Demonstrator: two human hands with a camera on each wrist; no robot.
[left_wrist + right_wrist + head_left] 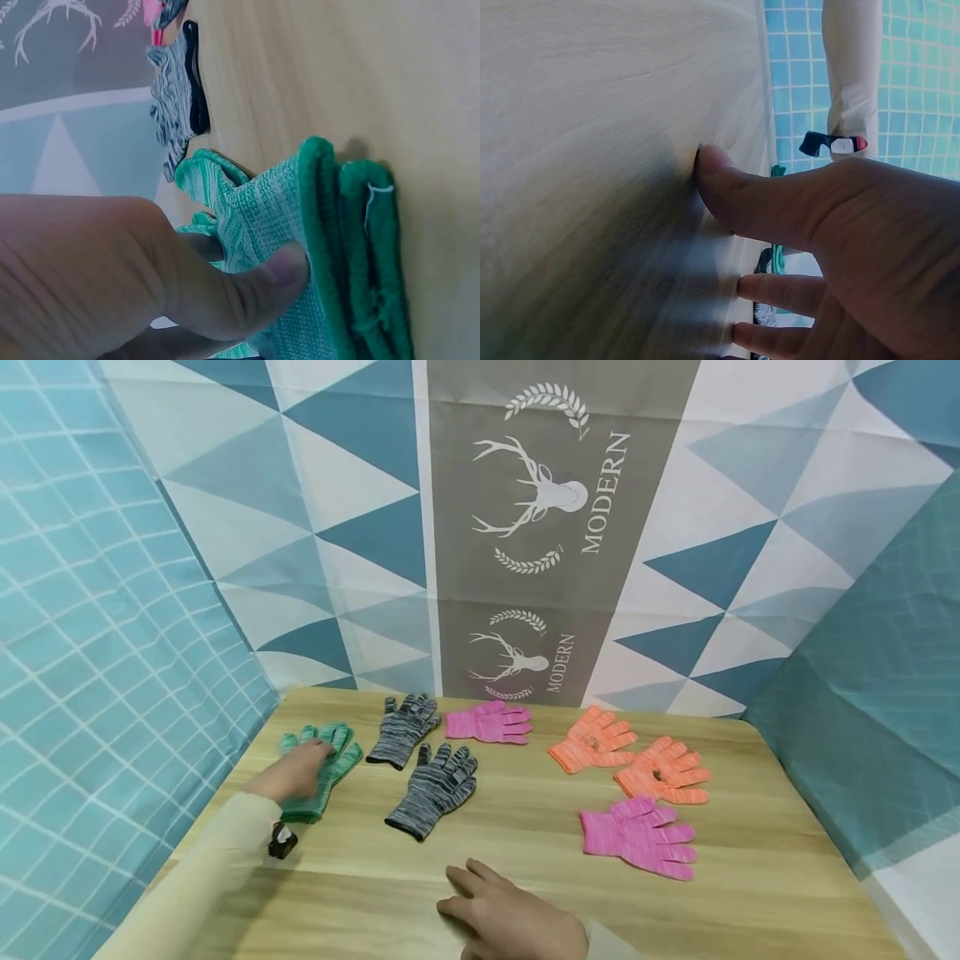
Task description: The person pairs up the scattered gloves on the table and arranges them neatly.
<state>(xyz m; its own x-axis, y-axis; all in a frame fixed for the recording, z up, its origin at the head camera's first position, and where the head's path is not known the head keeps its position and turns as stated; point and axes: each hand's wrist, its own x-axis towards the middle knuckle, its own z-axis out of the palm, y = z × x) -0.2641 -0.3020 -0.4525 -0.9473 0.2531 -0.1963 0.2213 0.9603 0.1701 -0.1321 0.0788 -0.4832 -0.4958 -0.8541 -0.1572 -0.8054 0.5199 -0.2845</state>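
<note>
In the head view my left hand (303,768) rests on a pair of green gloves (324,797) stacked at the table's left side. Its thumb (281,270) lies on the knitted fabric by the dark green cuffs (375,247), seen in the left wrist view; most of the other fingers are hidden. My right hand (513,914) is at the table's front middle, fingers spread, fingertips close over the wood and holding nothing. Nearest the green pair are two grey-black striped gloves, one farther back (403,731) and one nearer (435,789), lying apart.
One pink glove (489,723) lies at the back middle, another (641,839) at the right front. Two orange gloves, one left (592,741) and one right (663,771), lie side by side behind it. A patterned cloth wall (375,568) rises along the table's rear edge.
</note>
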